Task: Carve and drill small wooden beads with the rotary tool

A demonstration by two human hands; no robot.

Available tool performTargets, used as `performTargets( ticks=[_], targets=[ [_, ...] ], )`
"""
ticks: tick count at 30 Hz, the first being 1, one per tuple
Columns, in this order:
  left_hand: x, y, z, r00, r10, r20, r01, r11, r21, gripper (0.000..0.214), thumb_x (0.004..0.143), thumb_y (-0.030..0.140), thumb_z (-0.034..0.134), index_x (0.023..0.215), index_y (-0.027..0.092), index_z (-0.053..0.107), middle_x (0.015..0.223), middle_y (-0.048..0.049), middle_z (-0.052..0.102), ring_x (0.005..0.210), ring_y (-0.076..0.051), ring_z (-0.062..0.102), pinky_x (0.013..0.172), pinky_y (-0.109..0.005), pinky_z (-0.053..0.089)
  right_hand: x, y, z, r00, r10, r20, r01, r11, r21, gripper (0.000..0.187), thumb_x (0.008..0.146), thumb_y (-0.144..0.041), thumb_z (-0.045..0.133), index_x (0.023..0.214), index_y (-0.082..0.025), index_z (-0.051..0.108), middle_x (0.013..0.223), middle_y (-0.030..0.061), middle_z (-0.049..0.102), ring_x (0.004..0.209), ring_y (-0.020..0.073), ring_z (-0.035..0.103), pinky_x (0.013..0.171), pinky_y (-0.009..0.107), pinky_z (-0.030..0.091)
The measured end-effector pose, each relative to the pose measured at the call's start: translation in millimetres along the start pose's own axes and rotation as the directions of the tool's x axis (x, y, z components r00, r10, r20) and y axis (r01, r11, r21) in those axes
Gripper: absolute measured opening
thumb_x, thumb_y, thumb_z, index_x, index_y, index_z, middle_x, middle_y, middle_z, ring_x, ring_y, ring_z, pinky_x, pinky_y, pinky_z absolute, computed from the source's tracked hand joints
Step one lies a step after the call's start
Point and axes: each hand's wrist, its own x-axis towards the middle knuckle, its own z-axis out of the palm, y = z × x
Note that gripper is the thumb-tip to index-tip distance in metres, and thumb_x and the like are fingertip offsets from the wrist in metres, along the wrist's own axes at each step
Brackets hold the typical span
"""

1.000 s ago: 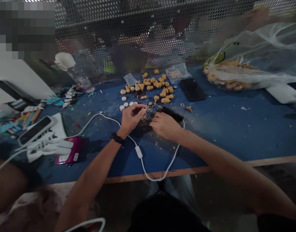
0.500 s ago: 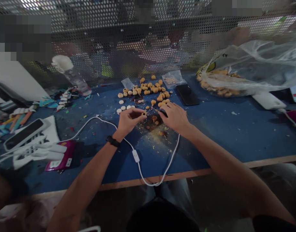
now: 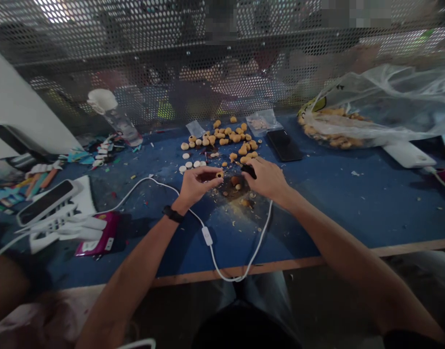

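Tan bead (image 3: 219,174) sits pinched in left hand (image 3: 198,185), just above blue counter (image 3: 317,218); right hand (image 3: 268,180) has a clenched grip on black handle (image 3: 249,171), close beside it. Risk: a slip of that small bead drops it among the shavings (image 3: 231,194); white cable (image 3: 207,236) could snag a wrist.

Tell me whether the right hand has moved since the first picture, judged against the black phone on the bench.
Yes. The right hand has moved closer to the black phone, up and to the right in the view, compared with the first picture.
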Motion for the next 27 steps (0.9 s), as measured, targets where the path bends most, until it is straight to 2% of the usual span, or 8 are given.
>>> performTargets(
  ticks=[3, 5, 9, 14, 21, 27],
  targets=[
    [0.3, 0.3, 0.4, 1.000, 0.019, -0.020, -0.019, 1.000, 0.003, 0.038, 0.066, 0.043, 0.096, 0.094, 0.020, 0.085, 0.088, -0.0069, 0.083, 0.074, -0.016, 0.077, 0.073, -0.029, 0.067, -2.2, -0.8, 0.4, 0.995, -0.014, -0.095, 0.022, 0.996, 0.081, 0.034, 0.101, -0.037, 0.050, 0.125, -0.015, 0.061, 0.120, 0.0179, 0.073, 0.097, 0.0325, 0.070, 0.078, 0.039, 0.048],
    [0.4, 1.8, 1.2, 0.998, 0.048, -0.038, -0.048, 0.999, -0.001, 0.039, 0.064, 0.043, 0.097, 0.091, 0.019, 0.084, 0.085, -0.0065, 0.083, 0.072, -0.016, 0.076, 0.070, -0.029, 0.067, -3.2, -1.1, 1.5, 0.993, -0.021, -0.115, 0.034, 0.993, 0.111, 0.038, 0.102, -0.039, 0.046, 0.128, -0.014, 0.059, 0.117, 0.0184, 0.075, 0.095, 0.0326, 0.071, 0.077, 0.039, 0.048],
    [-2.3, 11.3, 4.3, 0.993, 0.104, -0.055, -0.104, 0.995, -0.008, 0.038, 0.064, 0.045, 0.097, 0.087, 0.019, 0.083, 0.088, -0.0073, 0.083, 0.073, -0.016, 0.076, 0.070, -0.029, 0.067, -3.0, -1.7, 4.2, 0.995, -0.016, -0.097, 0.026, 0.994, 0.103, 0.043, 0.103, -0.041, 0.043, 0.132, -0.013, 0.057, 0.117, 0.0197, 0.076, 0.093, 0.0343, 0.072, 0.075, 0.040, 0.048],
    [-12.3, 35.7, 12.4, 0.980, 0.195, -0.041, -0.195, 0.981, 0.004, 0.031, 0.071, 0.041, 0.095, 0.090, 0.021, 0.082, 0.090, -0.0060, 0.083, 0.077, -0.016, 0.077, 0.072, -0.030, 0.068, -1.1, -2.7, 6.2, 0.999, 0.001, -0.033, 0.002, 0.997, 0.081, 0.044, 0.103, -0.040, 0.042, 0.132, -0.012, 0.059, 0.115, 0.0199, 0.077, 0.092, 0.0349, 0.073, 0.076, 0.041, 0.049],
    [-28.6, 68.5, 23.0, 0.896, 0.444, -0.014, -0.442, 0.895, 0.064, 0.024, 0.075, 0.031, 0.094, 0.094, 0.024, 0.082, 0.087, -0.0034, 0.083, 0.075, -0.015, 0.076, 0.069, -0.027, 0.065, -2.5, -5.4, 5.8, 0.999, 0.001, -0.050, 0.005, 0.993, 0.116, 0.039, 0.101, -0.039, 0.044, 0.127, -0.015, 0.061, 0.118, 0.0190, 0.077, 0.096, 0.0335, 0.072, 0.077, 0.040, 0.048],
    [-35.3, 80.4, 26.8, 0.890, 0.456, -0.022, -0.456, 0.890, -0.009, 0.026, 0.073, 0.027, 0.095, 0.095, 0.024, 0.083, 0.088, -0.0034, 0.084, 0.077, -0.016, 0.079, 0.067, -0.027, 0.067, -3.7, -4.5, 4.2, 0.999, -0.023, -0.046, 0.029, 0.991, 0.130, 0.040, 0.102, -0.040, 0.043, 0.129, -0.015, 0.060, 0.118, 0.0189, 0.076, 0.098, 0.0338, 0.072, 0.077, 0.039, 0.047]
  ],
)
